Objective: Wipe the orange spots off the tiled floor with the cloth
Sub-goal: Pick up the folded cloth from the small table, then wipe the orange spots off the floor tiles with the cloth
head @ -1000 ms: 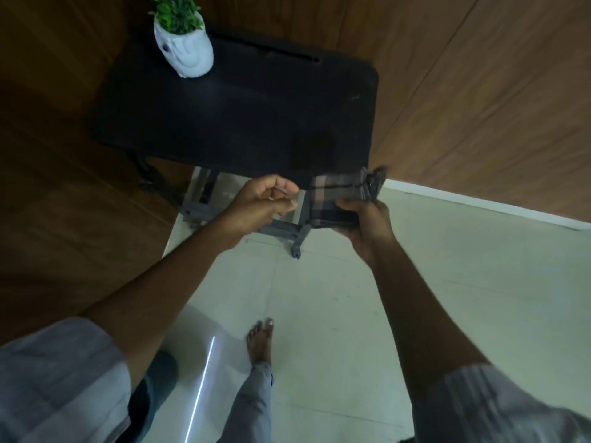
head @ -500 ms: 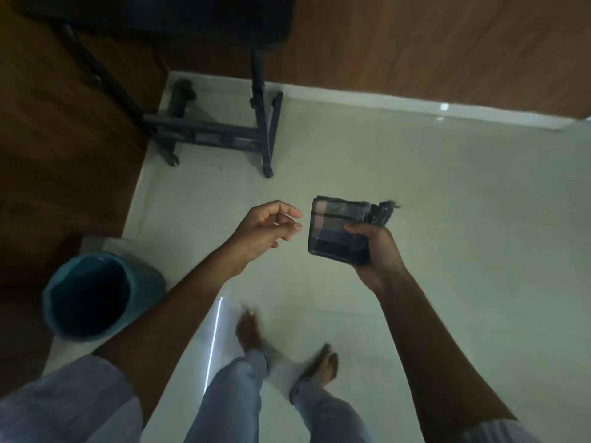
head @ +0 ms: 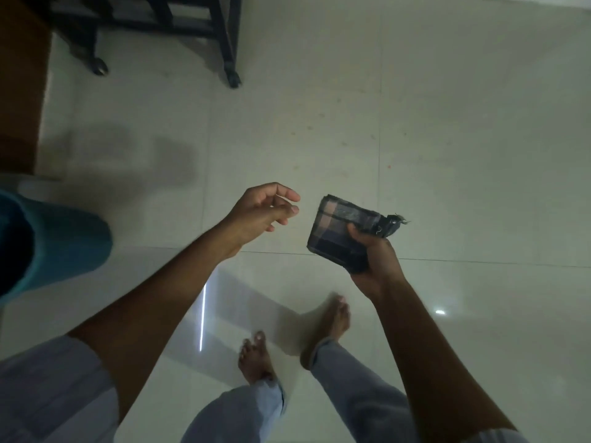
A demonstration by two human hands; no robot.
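Note:
My right hand (head: 375,257) grips a folded dark checked cloth (head: 339,235) at waist height above the pale tiled floor (head: 463,139). A frayed end of the cloth sticks out to the right past my thumb. To the cloth's left hovers my left hand (head: 265,209), apart from it, fingers loosely curled and holding nothing. Small orange spots dot the tiles ahead: a bright one (head: 389,166) beyond the cloth and several fainter specks (head: 292,133) further out.
A black stand on castors (head: 232,78) sits at the top left. A teal bin (head: 57,241) stands at the left edge beside a brown wooden panel (head: 22,91). My bare feet (head: 256,356) are on the tiles below my hands.
My left hand let go of the cloth and drew away to the left. The view tipped down from the black table to the floor, and my feet stepped forward.

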